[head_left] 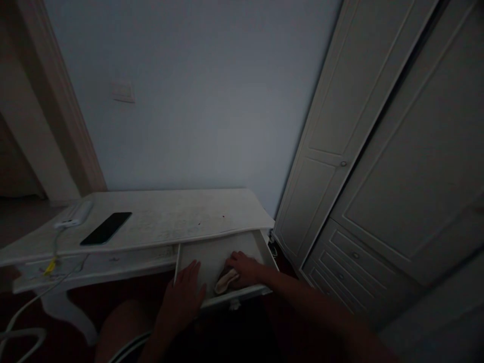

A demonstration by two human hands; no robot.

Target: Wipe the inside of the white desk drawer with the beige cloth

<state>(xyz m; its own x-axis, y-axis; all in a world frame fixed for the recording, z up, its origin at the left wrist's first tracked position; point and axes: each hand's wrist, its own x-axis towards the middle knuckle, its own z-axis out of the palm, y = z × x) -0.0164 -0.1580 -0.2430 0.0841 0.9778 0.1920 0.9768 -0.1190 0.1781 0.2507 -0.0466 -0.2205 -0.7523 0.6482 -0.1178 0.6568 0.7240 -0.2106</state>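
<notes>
A white drawer is pulled out from the table. Inside it, toward the front right, lies a small bunched cloth, cream on one side and dark on the other. My right hand is over the cloth with its fingers curled round it, covering part of it. At the drawer's left front corner rests my left hand, fingers stretched out and thumb apart, holding nothing. The drawer's knob shows below the front edge.
On the white table lie a dark phone and a white power bank with a cable. A second drawer is at the left. Wardrobe doors stand close on the right. My knee is below the table.
</notes>
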